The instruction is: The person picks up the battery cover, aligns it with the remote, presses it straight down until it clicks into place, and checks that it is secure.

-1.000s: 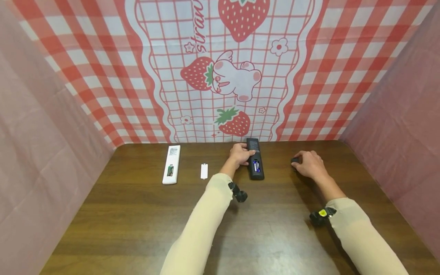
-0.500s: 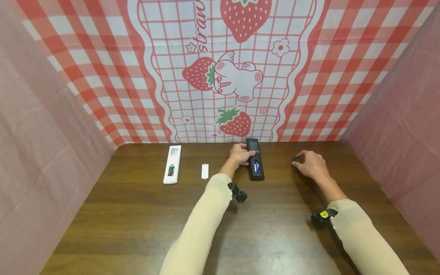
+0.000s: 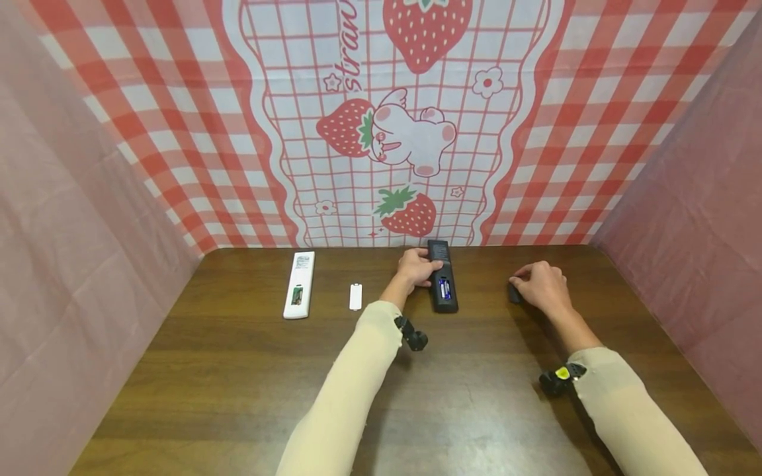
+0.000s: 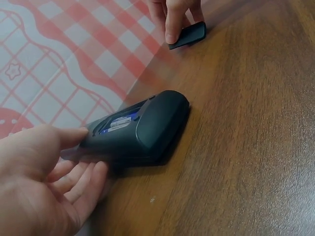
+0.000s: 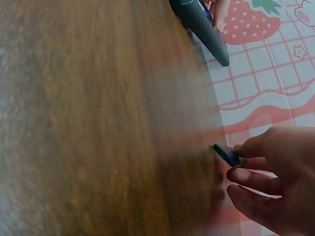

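A black remote control [image 3: 439, 250] lies back side up near the table's far edge, its battery bay uncovered. Blue-and-silver batteries [image 3: 445, 289] show inside the bay. My left hand [image 3: 415, 268] holds the remote from its left side; in the left wrist view the thumb presses its back and the fingers [image 4: 91, 189] curl along its side. To the right, my right hand [image 3: 543, 285] pinches a small black battery cover [image 4: 189, 35] between thumb and fingers. The cover [image 5: 226, 155] is tilted, apart from the remote. Whether it touches the table I cannot tell.
A white remote control [image 3: 299, 284] lies at the left with its battery bay uncovered. Between it and my left hand is a white battery cover [image 3: 355, 297]. A checked strawberry cloth [image 3: 411, 152] hangs behind the wooden table [image 3: 238, 383]; pink cloth [image 3: 684, 198] walls both sides.
My right hand has shifted very slightly to the right and the black battery cover has changed its tilt, its visible part now lower. The left hand and black remote control stay in place.
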Motion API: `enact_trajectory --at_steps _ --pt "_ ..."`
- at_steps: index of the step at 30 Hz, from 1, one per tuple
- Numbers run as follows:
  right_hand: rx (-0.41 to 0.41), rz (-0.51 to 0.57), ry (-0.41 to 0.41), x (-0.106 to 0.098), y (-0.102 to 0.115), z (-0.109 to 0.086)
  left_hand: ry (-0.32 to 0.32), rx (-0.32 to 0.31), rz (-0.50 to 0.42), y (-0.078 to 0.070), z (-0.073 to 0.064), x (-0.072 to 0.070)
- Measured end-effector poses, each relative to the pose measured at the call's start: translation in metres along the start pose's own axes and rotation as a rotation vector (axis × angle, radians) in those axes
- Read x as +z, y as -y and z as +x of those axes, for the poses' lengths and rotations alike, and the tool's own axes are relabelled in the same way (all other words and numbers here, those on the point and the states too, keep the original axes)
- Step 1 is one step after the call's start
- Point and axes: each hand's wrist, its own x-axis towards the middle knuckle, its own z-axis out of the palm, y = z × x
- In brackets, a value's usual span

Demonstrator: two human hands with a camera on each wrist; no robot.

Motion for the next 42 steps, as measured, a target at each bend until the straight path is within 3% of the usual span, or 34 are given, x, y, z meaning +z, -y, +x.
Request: enact_trajectory --at_steps 9,24,42 --pt "-0.009 0.027 -0.014 0.000 0.000 0.001 -0.012 0.021 0.006 -0.001 -0.009 -0.001" --pt "0.038 0.073 -0.006 -0.003 0.001 0.000 0.001 0.011 0.002 0.000 -0.003 0.000" --pt "0.030 0.135 -0.016 -0.006 -0.003 0.000 0.009 0.014 -0.043 -0.004 -0.012 -0.004"
